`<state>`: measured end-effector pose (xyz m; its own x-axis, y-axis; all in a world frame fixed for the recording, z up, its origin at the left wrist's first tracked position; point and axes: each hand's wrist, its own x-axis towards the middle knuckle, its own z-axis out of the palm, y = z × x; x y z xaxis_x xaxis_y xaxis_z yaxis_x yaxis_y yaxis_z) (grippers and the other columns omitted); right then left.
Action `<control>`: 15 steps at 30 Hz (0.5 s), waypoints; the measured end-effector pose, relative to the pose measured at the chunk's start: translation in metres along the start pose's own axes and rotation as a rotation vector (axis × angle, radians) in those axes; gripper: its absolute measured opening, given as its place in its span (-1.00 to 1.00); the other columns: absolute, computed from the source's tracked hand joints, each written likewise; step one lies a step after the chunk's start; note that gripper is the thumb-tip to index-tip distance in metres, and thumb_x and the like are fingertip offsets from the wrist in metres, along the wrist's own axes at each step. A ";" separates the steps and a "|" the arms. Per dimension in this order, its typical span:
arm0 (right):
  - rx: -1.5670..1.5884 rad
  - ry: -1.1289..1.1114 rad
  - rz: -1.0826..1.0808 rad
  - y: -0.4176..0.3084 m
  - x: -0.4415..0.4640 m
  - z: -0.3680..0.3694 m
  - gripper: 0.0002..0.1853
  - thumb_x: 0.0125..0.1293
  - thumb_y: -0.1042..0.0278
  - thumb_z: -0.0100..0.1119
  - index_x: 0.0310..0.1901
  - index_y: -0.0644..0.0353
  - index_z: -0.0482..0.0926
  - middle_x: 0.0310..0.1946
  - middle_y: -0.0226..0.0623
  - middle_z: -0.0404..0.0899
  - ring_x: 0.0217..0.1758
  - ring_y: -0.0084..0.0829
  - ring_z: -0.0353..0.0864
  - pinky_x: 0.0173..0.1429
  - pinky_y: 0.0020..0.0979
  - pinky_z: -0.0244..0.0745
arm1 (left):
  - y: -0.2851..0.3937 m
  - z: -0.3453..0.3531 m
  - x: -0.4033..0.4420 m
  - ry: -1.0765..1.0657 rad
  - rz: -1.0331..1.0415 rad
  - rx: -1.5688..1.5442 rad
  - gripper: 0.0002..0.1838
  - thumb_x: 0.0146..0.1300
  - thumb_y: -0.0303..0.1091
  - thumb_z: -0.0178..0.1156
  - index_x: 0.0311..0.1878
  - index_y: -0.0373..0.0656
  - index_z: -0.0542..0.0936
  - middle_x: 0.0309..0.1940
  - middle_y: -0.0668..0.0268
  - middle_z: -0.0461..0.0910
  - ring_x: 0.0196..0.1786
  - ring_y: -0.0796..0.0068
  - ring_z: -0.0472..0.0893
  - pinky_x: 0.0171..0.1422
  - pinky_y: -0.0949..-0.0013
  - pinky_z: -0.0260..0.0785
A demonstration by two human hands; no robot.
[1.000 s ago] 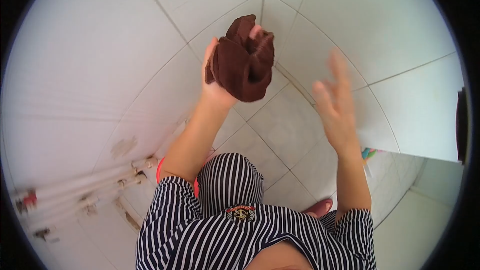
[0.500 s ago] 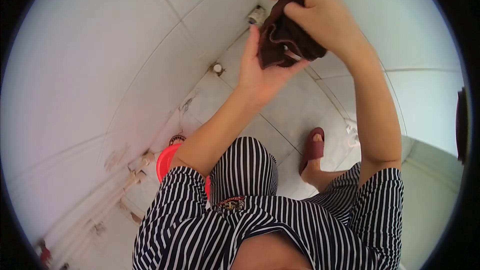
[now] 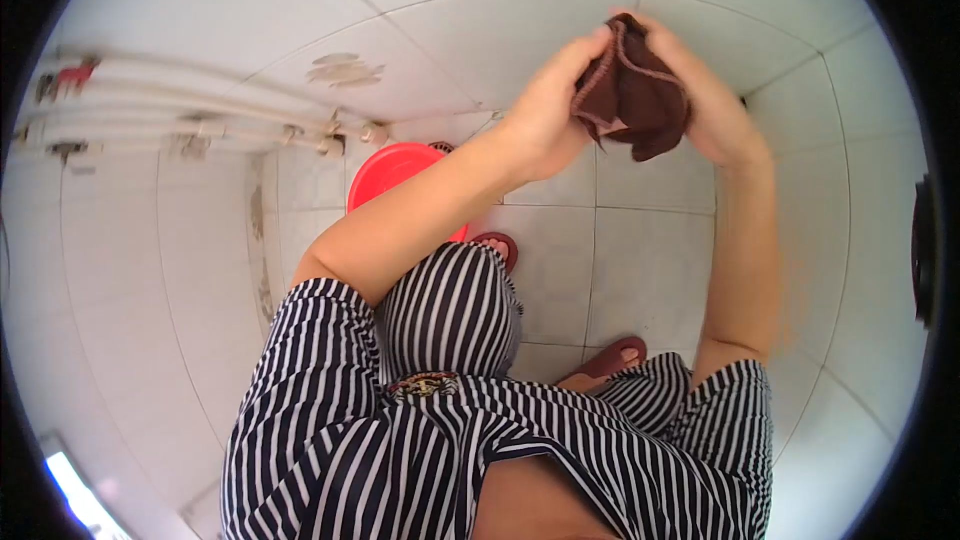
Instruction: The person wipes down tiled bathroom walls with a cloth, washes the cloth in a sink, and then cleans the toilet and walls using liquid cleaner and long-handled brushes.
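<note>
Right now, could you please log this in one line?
left hand: holding brown stitched cloth; right hand: likewise; round red basin: partly hidden

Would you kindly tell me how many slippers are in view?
2: the left slipper, partly hidden by the striped left knee, near the red basin; and the right slipper, farther right on the tiled floor. Any others beneath the body would be hidden.

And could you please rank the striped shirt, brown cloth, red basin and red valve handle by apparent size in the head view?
1. Striped shirt
2. Brown cloth and red basin, too close to rank: the left forearm hides part of the basin
3. Red valve handle
</note>
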<state>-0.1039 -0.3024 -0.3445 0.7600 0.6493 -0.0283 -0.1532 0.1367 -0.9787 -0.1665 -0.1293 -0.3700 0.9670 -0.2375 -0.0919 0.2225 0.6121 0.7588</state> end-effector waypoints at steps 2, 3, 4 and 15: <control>-0.088 0.028 0.037 0.018 0.006 0.023 -0.53 0.54 0.02 0.12 0.25 0.23 0.55 0.06 -0.30 0.65 0.05 -0.48 0.66 0.12 -0.35 0.60 | 0.008 0.001 -0.029 0.226 0.011 0.022 -0.53 0.61 0.07 -0.18 0.16 -0.05 0.56 0.08 0.36 0.66 0.20 0.38 0.60 0.23 0.14 0.59; -0.081 -0.005 0.049 0.010 0.024 0.009 -0.53 0.54 0.02 0.12 0.25 0.23 0.55 0.06 -0.30 0.65 0.05 -0.48 0.66 0.12 -0.35 0.60 | 0.018 -0.001 -0.014 0.271 0.007 0.099 -0.53 0.63 0.06 -0.18 0.20 -0.06 0.55 0.09 0.32 0.66 0.22 0.38 0.60 0.19 0.15 0.63; -0.140 -0.027 0.054 0.009 0.032 0.014 -0.57 0.52 0.06 0.17 0.18 0.25 0.59 -0.05 -0.29 0.69 -0.08 -0.48 0.68 0.00 -0.37 0.62 | 0.024 0.000 -0.024 0.284 0.029 0.103 -0.53 0.63 0.06 -0.18 0.20 -0.06 0.55 0.09 0.32 0.66 0.22 0.38 0.60 0.19 0.15 0.63; -0.180 -0.154 -0.390 -0.014 0.006 0.130 -0.52 0.39 0.07 0.27 0.06 0.41 0.60 -0.17 -0.19 0.72 -0.08 -0.39 0.71 0.05 -0.36 0.60 | 0.056 0.046 -0.148 0.423 0.199 0.065 -0.19 0.48 0.38 -0.12 0.51 -0.07 0.27 0.49 -0.01 0.25 0.50 -0.15 0.29 0.52 -0.37 0.18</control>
<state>-0.1792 -0.2027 -0.3046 0.6343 0.6807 0.3664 0.2483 0.2694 -0.9305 -0.3029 -0.0945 -0.2842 0.9587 0.2162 -0.1849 0.0322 0.5632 0.8257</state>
